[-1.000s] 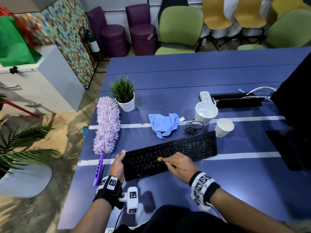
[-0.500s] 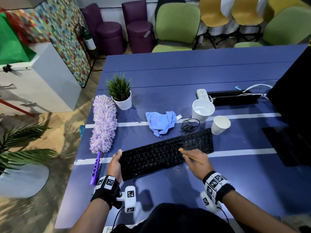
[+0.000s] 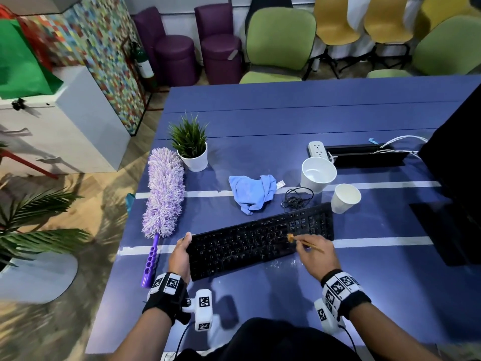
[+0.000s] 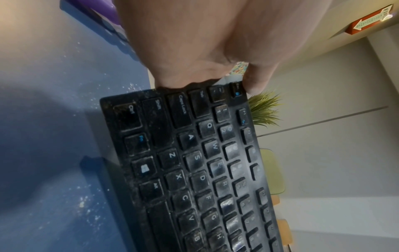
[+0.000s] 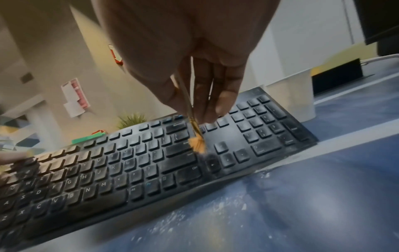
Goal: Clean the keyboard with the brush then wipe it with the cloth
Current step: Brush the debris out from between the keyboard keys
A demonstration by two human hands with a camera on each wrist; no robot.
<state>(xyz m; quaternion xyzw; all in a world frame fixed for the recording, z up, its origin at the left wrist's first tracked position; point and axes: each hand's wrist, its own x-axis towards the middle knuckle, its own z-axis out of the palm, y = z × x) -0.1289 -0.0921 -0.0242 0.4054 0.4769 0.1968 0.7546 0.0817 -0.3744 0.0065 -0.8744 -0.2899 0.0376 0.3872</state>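
A person seated at a blue table [image 3: 286, 121] works over a dusty black keyboard [image 3: 260, 241] that lies at a slant in front of them, its far right end near a small paper cup [image 3: 346, 198]. The left hand [image 3: 181, 254], forearm reaching straight forward, grips the keyboard's left edge, thumb hooked at the top corner and palm wrapped along the side. The right hand [image 3: 316, 254] comes in from the right with the wrist raised, its fingers [image 5: 224, 95] pointing down and pinching the thin wooden handle of a small brush [image 5: 197, 141]; the orange bristles touch the keys between the main block and the number pad. Pale dust specks the table along the keyboard's near edge. The crumpled blue cloth [image 3: 253, 192] lies untouched beyond the keyboard, beside a coiled black cable [image 3: 296, 198].
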